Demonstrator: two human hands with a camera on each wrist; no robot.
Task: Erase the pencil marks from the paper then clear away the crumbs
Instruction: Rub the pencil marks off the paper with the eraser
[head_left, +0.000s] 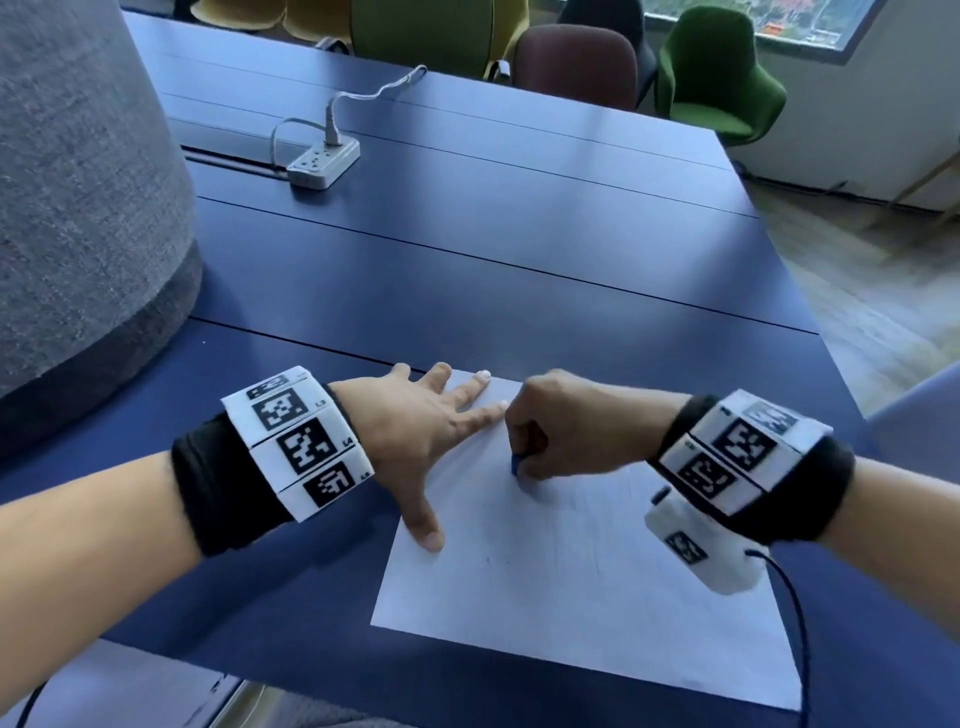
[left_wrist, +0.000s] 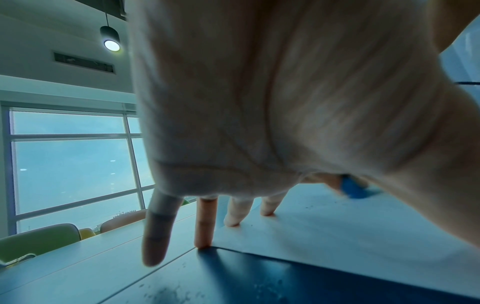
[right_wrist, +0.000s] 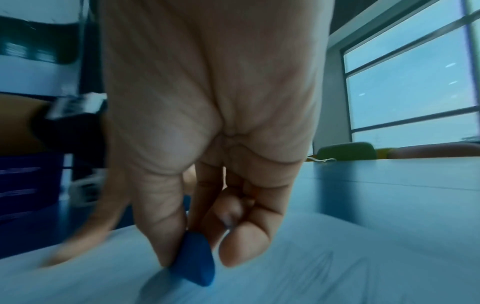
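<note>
The right hand pinched a blue eraser (its tip touching the paper). The left hand lay flat, fingers spread, on the paper's corner.

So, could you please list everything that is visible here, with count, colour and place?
paper: one, white, near table edge, faint pencil marks
eraser: one, blue, tip on paper
crumbs: scattered, pale, on table left of paper
table: one, dark blue
power strip: one, white, far left, cable plugged in
chairs: several, green, maroon, yellow, beyond table
grey fabric object: one, far left
left hand: flat, presses paper
right hand: pinches eraser
</note>
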